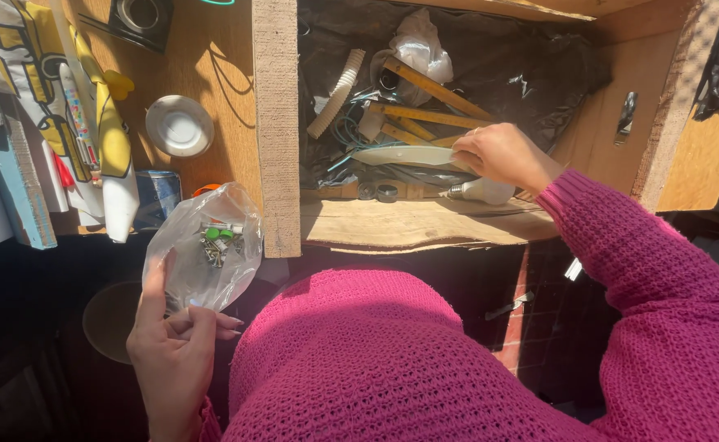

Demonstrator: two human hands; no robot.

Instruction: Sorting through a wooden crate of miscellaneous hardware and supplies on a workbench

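Near left, your left hand (173, 348) pinches a clear plastic bag (204, 245) of small screws. Far right, your right hand (500, 153), fingers curled, reaches into the wooden drawer (408, 223) beside a light bulb (480, 191).

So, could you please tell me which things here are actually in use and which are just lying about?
In hand:
left hand holding a clear bag of small hardware
right hand reaching into the wooden drawer

Lying about:
white lid
corrugated hose
folding ruler
light bulb
blue tin

Sunlit wooden compartments (277, 123) lined with black plastic (523, 74); dark floor below.
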